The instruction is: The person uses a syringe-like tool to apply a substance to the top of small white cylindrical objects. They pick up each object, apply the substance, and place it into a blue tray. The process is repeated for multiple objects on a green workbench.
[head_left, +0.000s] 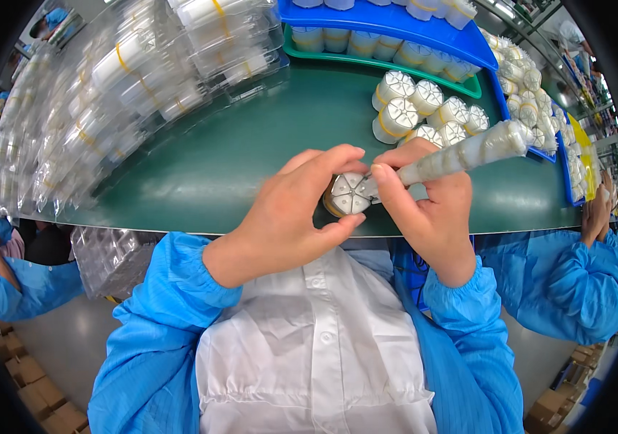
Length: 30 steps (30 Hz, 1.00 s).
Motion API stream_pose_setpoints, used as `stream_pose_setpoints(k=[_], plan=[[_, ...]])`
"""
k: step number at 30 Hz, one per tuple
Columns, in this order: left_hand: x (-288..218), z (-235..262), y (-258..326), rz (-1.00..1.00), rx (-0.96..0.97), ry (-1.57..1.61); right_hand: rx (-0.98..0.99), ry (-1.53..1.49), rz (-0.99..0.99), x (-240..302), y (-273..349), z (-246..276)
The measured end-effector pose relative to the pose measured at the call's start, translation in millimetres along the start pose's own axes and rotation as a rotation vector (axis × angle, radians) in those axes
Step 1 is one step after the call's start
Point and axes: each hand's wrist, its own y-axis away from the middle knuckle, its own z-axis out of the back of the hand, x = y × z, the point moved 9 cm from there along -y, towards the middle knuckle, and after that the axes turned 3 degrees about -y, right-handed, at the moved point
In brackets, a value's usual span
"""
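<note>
My left hand (283,206) curls its thumb and fingers around a short round part (350,194). The part's white face is split into wedge-shaped segments, with a brownish-yellow side below. In my right hand (430,210) is a long tool with a thick handle wrapped in whitish film (468,152), gripped like a pen. The handle slants up to the right, and its narrow end meets the right edge of the round part; the exact tip is hard to make out. Just beyond my hands stand several similar white cylinders (398,116) with segmented tops and yellow bands.
Clear plastic trays of white pieces (128,79) are stacked across the left of the green tabletop (207,170). Green (395,64) and blue bins (424,32) of cylinders stand at the back. White wrapped parts (529,98) fill the right side. A co-worker's blue sleeve (576,282) is at right.
</note>
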Motion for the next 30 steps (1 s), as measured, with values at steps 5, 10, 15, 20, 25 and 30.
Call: stream_pose_setpoints(k=[5, 10, 15, 20, 25, 30], plan=[[0, 2, 3, -0.037, -0.086, -0.218, 0.001, 0.017, 0.018, 2, 5, -2], [-1, 6, 4, -0.077, -0.101, -0.127, -0.132, 0.061, 0.135, 13, 1, 16], [4, 1, 4, -0.039, -0.082, 0.018, -0.039, 0.026, 0.056, 5, -2, 5], [2, 4, 3, -0.014, -0.088, -0.103, -0.008, 0.047, 0.062, 4, -2, -1], [10, 1, 5, 0.038, -0.056, -0.125, -0.052, -0.020, 0.061, 1, 1, 1], [5, 4, 5, -0.017, -0.058, -0.029, -0.072, 0.030, 0.085, 4, -4, 6]])
